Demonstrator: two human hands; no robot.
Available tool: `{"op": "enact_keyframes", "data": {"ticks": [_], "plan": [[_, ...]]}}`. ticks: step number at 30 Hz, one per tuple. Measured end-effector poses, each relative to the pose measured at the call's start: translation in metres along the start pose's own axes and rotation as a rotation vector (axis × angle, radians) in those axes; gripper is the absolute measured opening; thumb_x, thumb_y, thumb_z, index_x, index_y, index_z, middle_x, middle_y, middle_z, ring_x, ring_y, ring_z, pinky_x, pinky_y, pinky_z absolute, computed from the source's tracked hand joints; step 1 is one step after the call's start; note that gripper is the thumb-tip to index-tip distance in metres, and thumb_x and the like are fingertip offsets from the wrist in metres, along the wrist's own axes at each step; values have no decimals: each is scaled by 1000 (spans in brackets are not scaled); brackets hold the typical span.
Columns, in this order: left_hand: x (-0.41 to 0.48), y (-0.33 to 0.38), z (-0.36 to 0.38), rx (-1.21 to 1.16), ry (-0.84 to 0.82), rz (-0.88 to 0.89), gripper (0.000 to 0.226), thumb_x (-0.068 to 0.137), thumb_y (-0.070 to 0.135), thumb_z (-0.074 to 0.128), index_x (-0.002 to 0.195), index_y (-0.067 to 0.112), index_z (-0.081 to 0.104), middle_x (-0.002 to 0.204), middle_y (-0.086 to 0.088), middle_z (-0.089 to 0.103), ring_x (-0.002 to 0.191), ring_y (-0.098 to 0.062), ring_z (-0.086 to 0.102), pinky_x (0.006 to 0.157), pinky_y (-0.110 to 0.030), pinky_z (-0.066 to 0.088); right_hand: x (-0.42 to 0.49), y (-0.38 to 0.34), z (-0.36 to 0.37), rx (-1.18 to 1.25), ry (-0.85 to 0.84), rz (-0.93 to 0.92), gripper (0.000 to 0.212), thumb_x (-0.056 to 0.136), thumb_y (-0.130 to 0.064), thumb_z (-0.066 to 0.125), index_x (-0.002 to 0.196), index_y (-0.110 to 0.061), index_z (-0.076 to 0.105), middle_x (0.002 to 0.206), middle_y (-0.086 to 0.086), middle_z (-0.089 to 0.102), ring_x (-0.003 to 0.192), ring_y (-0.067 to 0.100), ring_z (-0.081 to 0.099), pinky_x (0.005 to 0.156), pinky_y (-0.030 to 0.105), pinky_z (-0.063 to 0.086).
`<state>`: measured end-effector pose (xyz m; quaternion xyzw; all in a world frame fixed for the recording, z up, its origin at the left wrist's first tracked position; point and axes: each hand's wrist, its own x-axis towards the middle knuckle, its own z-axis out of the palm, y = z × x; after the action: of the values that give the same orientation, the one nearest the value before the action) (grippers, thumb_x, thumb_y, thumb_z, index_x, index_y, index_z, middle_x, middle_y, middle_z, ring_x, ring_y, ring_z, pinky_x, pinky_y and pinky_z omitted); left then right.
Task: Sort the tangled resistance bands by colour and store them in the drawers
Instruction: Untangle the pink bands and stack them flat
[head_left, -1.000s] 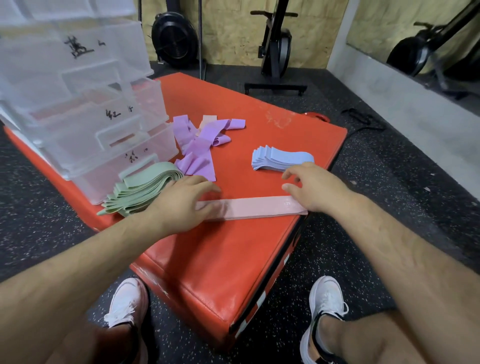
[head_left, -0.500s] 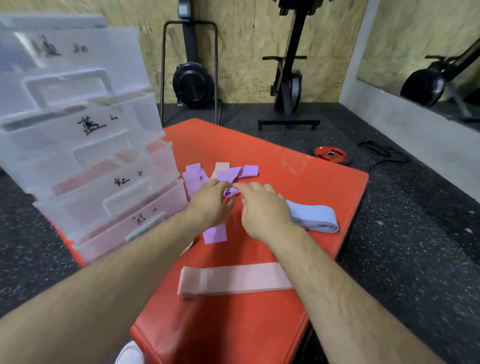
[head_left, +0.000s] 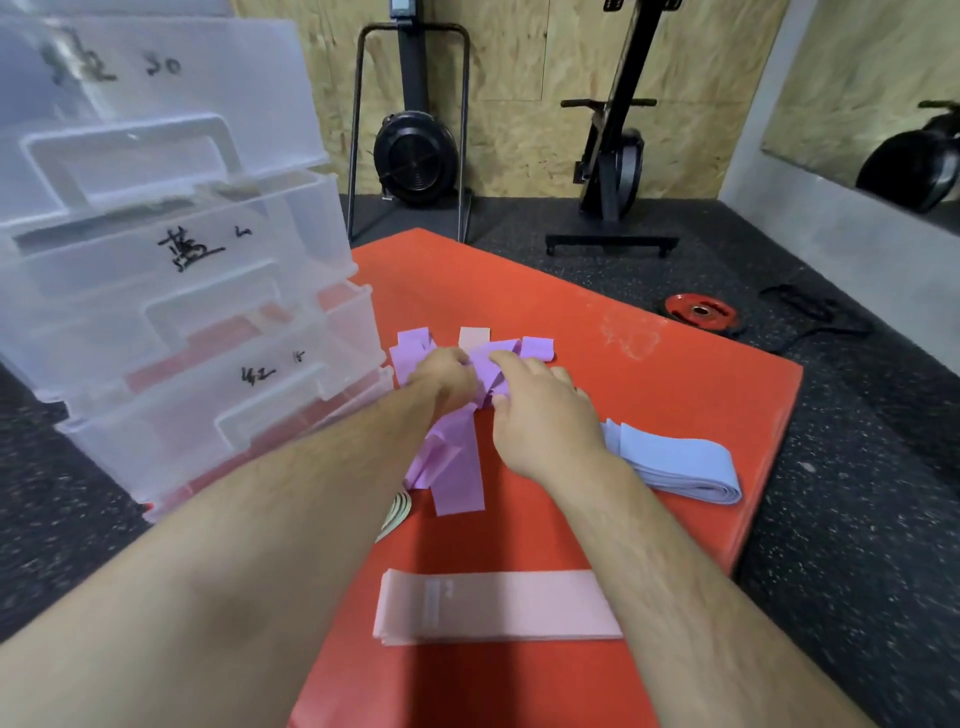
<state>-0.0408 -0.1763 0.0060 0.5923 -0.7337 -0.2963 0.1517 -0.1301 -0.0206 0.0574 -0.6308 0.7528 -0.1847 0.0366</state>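
A tangle of purple bands (head_left: 457, 467) lies in the middle of the red mat (head_left: 649, 379), with one pink end (head_left: 474, 335) poking out behind it. My left hand (head_left: 447, 376) and my right hand (head_left: 540, 415) both grip the purple tangle near its far end, fingers curled into the bands. A flat pink band (head_left: 498, 605) lies near me on the mat. A folded stack of blue bands (head_left: 680, 462) rests to the right of my right hand. A sliver of the green bands (head_left: 396, 512) shows under my left forearm.
A clear plastic drawer unit (head_left: 171, 291) with handwritten labels stands at the left, partly on the mat. On the dark rubber floor beyond lie a red weight plate (head_left: 701, 312) and a black cord (head_left: 810, 312). Exercise machines stand against the wooden wall.
Both hands left the pink band near the mat's front edge and reached forward to the purple tangle, which they now grip. The view tilted up and closer.
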Motion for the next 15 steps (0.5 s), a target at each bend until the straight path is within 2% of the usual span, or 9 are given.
{"op": "enact_keyframes", "data": {"ticks": [2,5,8,12,15], "plan": [[-6,3,-5,-91,50,24,36,78,30,46,102,17,69,110,-7,71,91,-26,60,86,-34,51,-2,0,-1,18,-6,26,51,101,-26,46,150,-30,33,144,2,49,131,31,42,101,44,38],[-18,14,-18,-243,65,48,29,97,18,51,121,12,67,120,-2,66,107,-21,60,85,-26,46,-6,1,-5,31,-7,53,51,101,-27,46,150,-29,32,145,3,48,131,32,42,102,44,38],[-28,21,-29,-372,43,61,34,96,16,58,129,11,62,118,3,61,103,-12,54,79,-19,39,-12,5,-13,22,-7,66,50,101,-26,46,150,-29,32,146,3,48,131,32,42,102,45,38],[-43,37,-50,-462,134,144,35,96,7,51,128,11,65,125,0,65,100,-11,57,75,-15,43,-16,14,-25,33,25,82,49,102,-27,45,150,-29,33,146,2,47,131,31,43,102,44,38],[-59,57,-75,-528,215,224,38,94,3,48,123,16,68,117,3,67,99,-9,60,60,-2,44,-17,20,-33,72,70,79,47,101,-26,45,147,-29,37,144,0,49,130,30,44,101,44,41]]}}
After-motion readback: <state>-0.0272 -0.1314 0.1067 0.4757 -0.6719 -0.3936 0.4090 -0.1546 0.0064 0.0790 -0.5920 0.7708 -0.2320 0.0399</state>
